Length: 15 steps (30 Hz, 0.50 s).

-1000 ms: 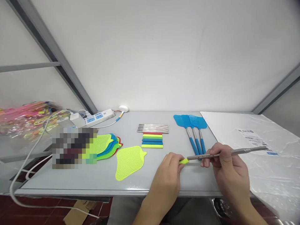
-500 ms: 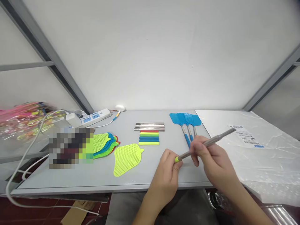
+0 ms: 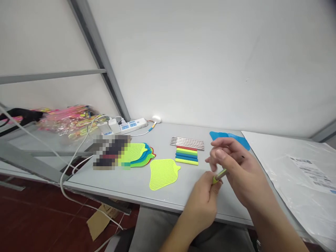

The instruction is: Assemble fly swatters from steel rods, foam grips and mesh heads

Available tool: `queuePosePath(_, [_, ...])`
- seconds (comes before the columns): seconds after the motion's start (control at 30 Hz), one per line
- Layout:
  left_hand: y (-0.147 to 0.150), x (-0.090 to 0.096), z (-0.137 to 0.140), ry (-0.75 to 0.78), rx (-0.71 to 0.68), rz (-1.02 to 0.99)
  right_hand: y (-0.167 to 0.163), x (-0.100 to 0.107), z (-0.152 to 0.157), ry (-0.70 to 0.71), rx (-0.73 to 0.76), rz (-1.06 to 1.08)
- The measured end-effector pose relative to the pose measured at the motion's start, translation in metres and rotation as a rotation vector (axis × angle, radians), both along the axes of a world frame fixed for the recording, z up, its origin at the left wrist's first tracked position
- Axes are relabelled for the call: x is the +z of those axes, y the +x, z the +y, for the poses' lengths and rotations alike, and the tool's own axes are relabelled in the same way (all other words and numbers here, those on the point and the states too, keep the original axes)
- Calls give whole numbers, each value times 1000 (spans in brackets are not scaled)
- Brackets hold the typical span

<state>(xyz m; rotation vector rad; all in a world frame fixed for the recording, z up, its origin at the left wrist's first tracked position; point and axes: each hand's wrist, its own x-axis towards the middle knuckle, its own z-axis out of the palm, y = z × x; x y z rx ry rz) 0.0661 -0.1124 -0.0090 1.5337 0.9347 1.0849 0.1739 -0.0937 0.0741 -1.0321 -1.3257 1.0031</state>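
My left hand is closed around a yellow-green handle sleeve, with a metal tube sticking out of it. My right hand is over the far part of the tube, fingers loosely curled and apart, thumb raised off the tube. The hand hides most of the tube. To the left of my hands lies a yellow-green fly swatter head, flat on the table. Behind them are a row of metal tubes and several coloured handle sleeves. Blue fly swatters are partly hidden behind my right hand.
Stacked swatter heads lie at the left beside a pixelated patch. A power strip with white cables stands at the back left. White plastic packaging covers the right side. Bagged colourful goods sit at the far left.
The view has turned left, so the table things appear further right. My right hand's fingers have loosened from the tube, which now points more away from me.
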Motion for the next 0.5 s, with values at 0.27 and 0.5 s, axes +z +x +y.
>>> queuePosePath(0.27, [-3, -1, 0, 1, -28, -25, -21, -7, 8, -48, 24, 209])
queuePosePath(0.5, [1, 3, 0, -5, -9, -81, -22, -18, 10, -47, 57, 159])
